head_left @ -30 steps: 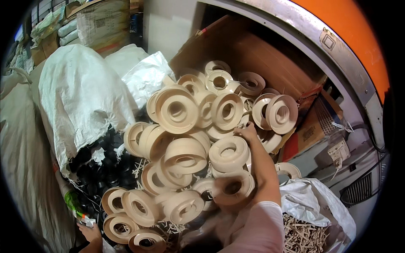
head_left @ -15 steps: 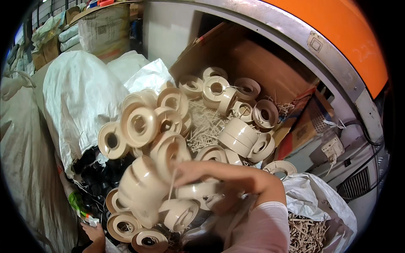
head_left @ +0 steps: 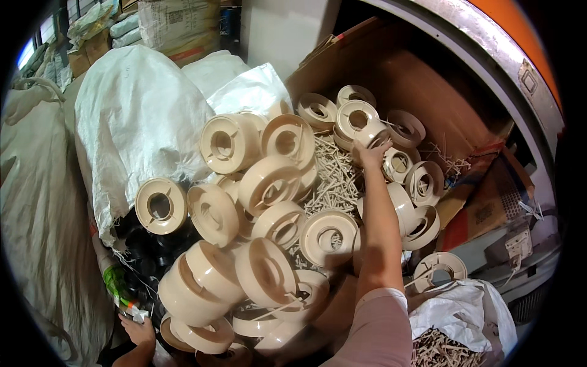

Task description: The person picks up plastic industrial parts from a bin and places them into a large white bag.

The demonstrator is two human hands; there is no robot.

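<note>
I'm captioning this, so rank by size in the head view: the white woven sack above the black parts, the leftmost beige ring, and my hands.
1. White woven sack
2. Leftmost beige ring
3. Left hand and right hand: too alike to rank

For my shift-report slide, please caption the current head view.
Right hand among beige rings; left hand near black parts below a white sack.
</note>
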